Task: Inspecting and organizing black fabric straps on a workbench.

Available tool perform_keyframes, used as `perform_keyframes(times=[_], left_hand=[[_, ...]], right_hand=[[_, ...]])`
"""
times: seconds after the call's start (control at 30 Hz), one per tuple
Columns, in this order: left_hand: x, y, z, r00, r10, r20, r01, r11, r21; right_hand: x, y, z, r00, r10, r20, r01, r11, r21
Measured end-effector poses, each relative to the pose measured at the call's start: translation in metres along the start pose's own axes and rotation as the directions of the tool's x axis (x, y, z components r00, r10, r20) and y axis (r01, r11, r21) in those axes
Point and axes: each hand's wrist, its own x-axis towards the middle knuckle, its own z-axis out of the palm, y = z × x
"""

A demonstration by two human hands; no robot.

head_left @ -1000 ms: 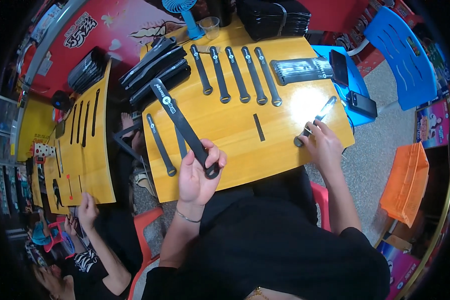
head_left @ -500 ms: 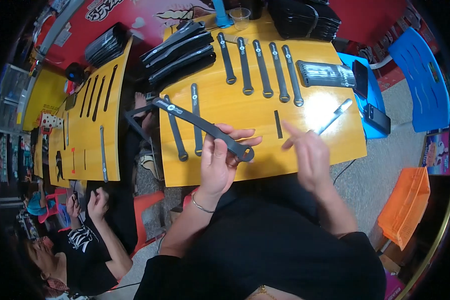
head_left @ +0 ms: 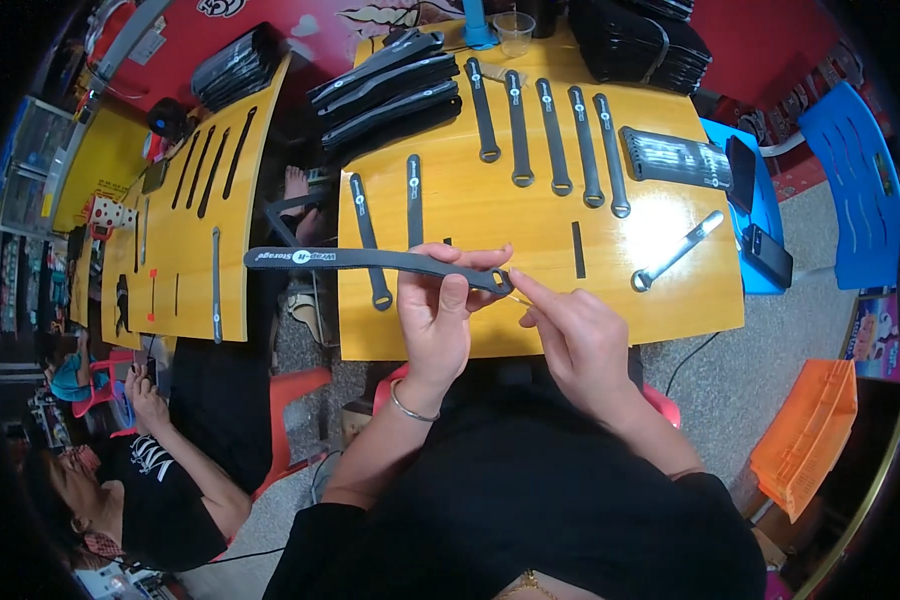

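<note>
My left hand (head_left: 435, 325) is closed around a black strap (head_left: 370, 259) with pale lettering, held level above the table's near edge. The strap's long end reaches out to the left, and its ring end pokes past my fingers on the right. My right hand (head_left: 582, 345) is at that ring end, index fingertip against or very close to it. A thin pale sliver shows by the right thumb and fingertips, too small to name. Below lie two similar straps (head_left: 367, 235) on the left, a short black strip (head_left: 578, 250) and another strap (head_left: 678, 252) under glare.
Several straps (head_left: 553, 135) lie in a row on the yellow table (head_left: 510, 335). Behind are strap stacks (head_left: 390, 95), a wrapped bundle (head_left: 675, 160) and a plastic cup (head_left: 513, 35). Phones (head_left: 767, 255) rest on a blue stool. A co-worker (head_left: 160, 480) sits left; an orange crate (head_left: 803, 435) stands right.
My right hand has come left to the strap's ring end. The held strap has swung from slanting to nearly level. The whole view has shifted slightly.
</note>
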Motion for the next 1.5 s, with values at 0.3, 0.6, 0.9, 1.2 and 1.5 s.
perform_keyframes(times=[0.3,0.6,0.9,1.2,1.5], left_hand=[[-0.001,0.002,-0.001,0.998,0.06,-0.012,-0.058,0.99,0.128],[-0.004,-0.007,0.0,0.987,0.159,0.004,-0.156,0.97,0.188],[0.0,-0.011,0.002,0.978,0.203,0.046,-0.207,0.924,0.322],[0.003,-0.012,-0.007,0.972,0.21,0.104,-0.233,0.9,0.368],[0.008,0.002,-0.013,0.977,0.16,0.139,-0.21,0.824,0.527]], right_hand=[[0.0,0.005,0.006,1.0,-0.008,-0.028,0.008,1.0,-0.003],[0.001,0.004,0.008,0.998,-0.053,-0.028,0.047,0.984,-0.174],[0.005,0.009,0.017,0.996,0.091,-0.017,-0.089,0.989,0.115],[0.011,0.01,0.013,0.998,0.059,-0.017,-0.058,0.996,0.064],[0.013,0.01,0.011,0.996,0.086,-0.017,-0.083,0.985,0.154]])
